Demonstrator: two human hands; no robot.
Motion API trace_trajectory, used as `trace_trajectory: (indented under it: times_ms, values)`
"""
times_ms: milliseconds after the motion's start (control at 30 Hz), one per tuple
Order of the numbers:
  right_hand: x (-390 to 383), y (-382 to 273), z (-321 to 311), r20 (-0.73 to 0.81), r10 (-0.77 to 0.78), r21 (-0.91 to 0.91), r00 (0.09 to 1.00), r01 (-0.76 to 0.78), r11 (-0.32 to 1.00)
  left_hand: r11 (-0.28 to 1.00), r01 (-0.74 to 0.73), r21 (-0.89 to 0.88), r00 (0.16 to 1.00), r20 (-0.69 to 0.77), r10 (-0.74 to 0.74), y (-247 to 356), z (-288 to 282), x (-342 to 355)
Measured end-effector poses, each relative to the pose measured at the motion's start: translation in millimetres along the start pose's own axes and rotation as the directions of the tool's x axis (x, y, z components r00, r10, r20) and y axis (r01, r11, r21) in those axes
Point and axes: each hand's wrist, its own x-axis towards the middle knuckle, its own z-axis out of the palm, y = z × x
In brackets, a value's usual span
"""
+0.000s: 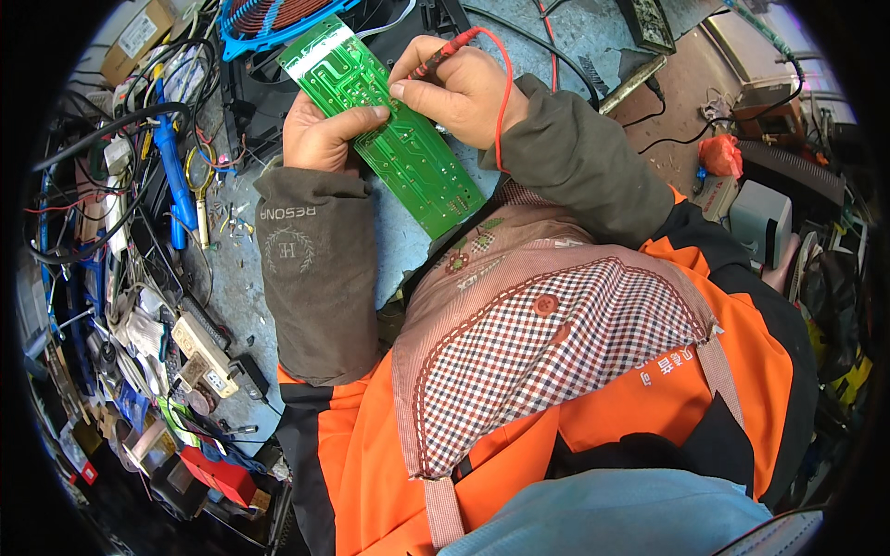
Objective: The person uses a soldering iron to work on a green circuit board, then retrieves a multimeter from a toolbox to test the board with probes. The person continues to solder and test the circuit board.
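My left hand (320, 134) grips a long green circuit board (417, 181) by its left edge, thumb across its face; the board slants from upper left to lower right. My right hand (459, 97) is closed on a red test probe (438, 58) over the board's upper part, with the thumb at the board's right edge; the probe's tip is hidden. A red lead (505, 69) loops down from the probe past my right wrist. Just beyond the board lie a blue-framed copper coil (269, 23) and black plastic housing (250, 111).
The worn blue workbench (250, 287) carries tangled cables (111, 130), blue tools (171, 176) and a power strip (199, 347) at left. A red box (218, 473) sits lower left. At right are a metal bar (630, 83), a red plastic bag (718, 153) and a grey appliance (760, 218).
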Motion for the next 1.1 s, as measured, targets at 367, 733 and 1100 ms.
trace_trajectory:
  times_ms: [367,733,1100]
  values:
    - [0.7,2.0,-0.7,0.010,0.021,0.021,1.000,-0.022,1.000,1.000,-0.003,0.019,1.000,0.007,0.002,-2.6,-2.9,0.3]
    - [-0.4,2.5,-0.3,0.010,0.025,0.025,1.000,-0.025,0.999,0.999,-0.012,0.033,1.000,0.012,0.012,-2.4,-3.2,-0.3]
    - [0.0,3.4,0.2,0.002,0.013,-0.017,1.000,-0.013,1.000,1.000,0.004,-0.003,1.000,-0.005,-0.004,-1.7,-1.3,0.3]
